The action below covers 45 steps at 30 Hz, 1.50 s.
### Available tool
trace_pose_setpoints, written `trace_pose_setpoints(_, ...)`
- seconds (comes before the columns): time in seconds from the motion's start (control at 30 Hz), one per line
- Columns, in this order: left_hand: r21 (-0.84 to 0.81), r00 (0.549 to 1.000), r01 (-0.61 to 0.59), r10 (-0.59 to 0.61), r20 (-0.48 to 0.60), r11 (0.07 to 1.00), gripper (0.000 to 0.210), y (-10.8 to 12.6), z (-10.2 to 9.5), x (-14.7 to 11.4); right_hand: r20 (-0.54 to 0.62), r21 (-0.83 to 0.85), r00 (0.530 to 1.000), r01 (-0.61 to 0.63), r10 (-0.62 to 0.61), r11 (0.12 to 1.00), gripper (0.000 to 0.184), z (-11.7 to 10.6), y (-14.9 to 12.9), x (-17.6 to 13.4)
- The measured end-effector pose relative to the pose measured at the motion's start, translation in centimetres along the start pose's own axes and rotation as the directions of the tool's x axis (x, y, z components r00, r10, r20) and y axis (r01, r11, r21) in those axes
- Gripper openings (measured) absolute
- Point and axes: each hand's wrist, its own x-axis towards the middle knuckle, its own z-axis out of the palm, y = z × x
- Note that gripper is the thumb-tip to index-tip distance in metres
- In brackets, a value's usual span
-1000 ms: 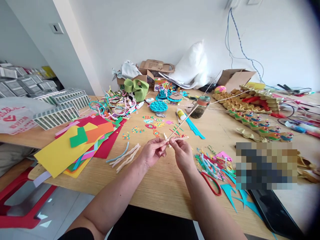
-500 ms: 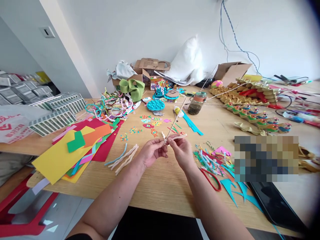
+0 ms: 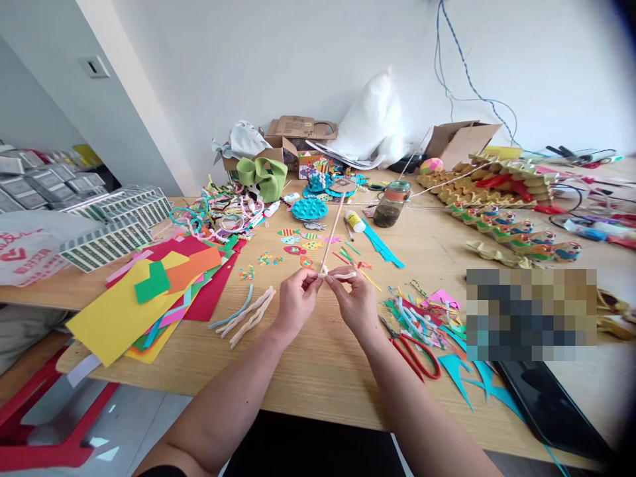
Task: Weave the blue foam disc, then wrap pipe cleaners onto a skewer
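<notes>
My left hand (image 3: 299, 299) and my right hand (image 3: 356, 303) meet above the table in front of me, fingertips pinched together. Between them a thin wooden stick (image 3: 334, 228) slants up and away. A cream pipe cleaner (image 3: 345, 275) is wound at the stick's lower end, and its loose end runs out over my right fingers. My left thumb and fingers pinch the wound part; my right ones grip the pipe cleaner beside it. More cream pipe cleaners (image 3: 253, 317) and a blue one (image 3: 237, 310) lie left of my hands. Paper fish (image 3: 295, 250) lie beyond them.
Red-handled scissors (image 3: 415, 358) lie by my right forearm, near paper scraps (image 3: 454, 371). A glue bottle (image 3: 354, 221) and a glass jar (image 3: 392, 207) stand farther back. Coloured sheets (image 3: 114, 311) cover the left side. A black device (image 3: 551, 404) lies at right.
The stick has swung more upright and shifted left. My left hand has turned, its fingers now closed up around the wound end. My right hand has moved slightly left, uncovering more of the scissors.
</notes>
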Motion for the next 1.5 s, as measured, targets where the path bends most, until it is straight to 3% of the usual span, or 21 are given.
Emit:
trace_pose_setpoints(0.23, -0.28, 0.975, 0.203, -0.167, 0.149, 0.938, 0.024, 0.3, 0.4, 0.2, 0.035, 0.002, 0.999, -0.028, 0.028, 1.0, 0.014, -0.2, -0.2, 0.0)
trace_pose_setpoints(0.47, -0.578, 0.906, 0.403, -0.223, 0.358, 0.71, 0.022, 1.3, 0.1, 0.1, 0.183, 0.277, 0.975, -0.174, 0.126, 0.945, 0.02, -1.1, -0.1, 0.6)
trace_pose_setpoints(0.63, -0.629, 0.843, 0.506, -0.185, 0.505, 0.59, 0.016, 1.4, -0.3, 0.1, 0.285, 0.403, 0.948, -0.252, 0.14, 0.88, 0.023, -1.7, -0.6, 0.7)
trace_pose_setpoints(0.77, -0.618, 0.805, 0.565, -0.202, 0.557, 0.547, 0.017, 1.0, -0.4, 0.2, 0.275, 0.416, 0.952, -0.241, 0.131, 0.877, 0.022, -1.9, -0.5, 0.8)
trace_pose_setpoints(0.87, -0.579, 0.832, 0.531, -0.252, 0.494, 0.618, 0.023, 0.8, -0.2, 0.3, 0.194, 0.324, 0.977, -0.153, 0.093, 0.934, 0.022, -1.8, -0.2, 0.9)
trace_pose_setpoints(0.93, -0.522, 0.885, 0.44, -0.255, 0.39, 0.731, 0.029, 0.6, 0.1, 0.4, 0.141, 0.236, 0.988, -0.102, 0.07, 0.966, 0.02, -1.5, -0.1, 0.8)
trace_pose_setpoints(1.03, -0.334, 0.976, 0.183, -0.13, 0.174, 0.925, 0.031, 0.3, 0.4, 0.2, 0.103, 0.147, 0.993, -0.078, 0.063, 0.986, 0.015, -0.9, -0.1, 0.5)
trace_pose_setpoints(1.1, -0.149, 0.998, 0.017, -0.009, 0.058, 0.989, 0.024, 0.1, 0.5, 0.1, 0.094, 0.1, 0.992, -0.094, 0.085, 0.99, 0.014, -0.5, -0.2, 0.3)
trace_pose_setpoints(1.17, 0.0, 0.997, -0.075, 0.075, -0.004, 0.997, 0.018, -0.2, 0.5, 0.0, 0.088, 0.05, 0.99, -0.111, 0.106, 0.993, 0.014, -0.3, -0.2, 0.1)
trace_pose_setpoints(1.33, 0.116, 0.991, -0.127, 0.132, -0.034, 0.985, 0.014, -0.3, 0.2, 0.0, 0.051, -0.029, 0.997, -0.054, 0.055, 0.998, 0.012, -0.3, -0.1, 0.2)
trace_pose_setpoints(1.5, 0.008, 1.0, 0.002, -0.001, -0.02, 1.0, 0.016, -0.1, 0.2, 0.3, 0.052, -0.026, 0.996, -0.076, 0.077, 0.997, 0.012, -0.4, -0.5, 0.2)
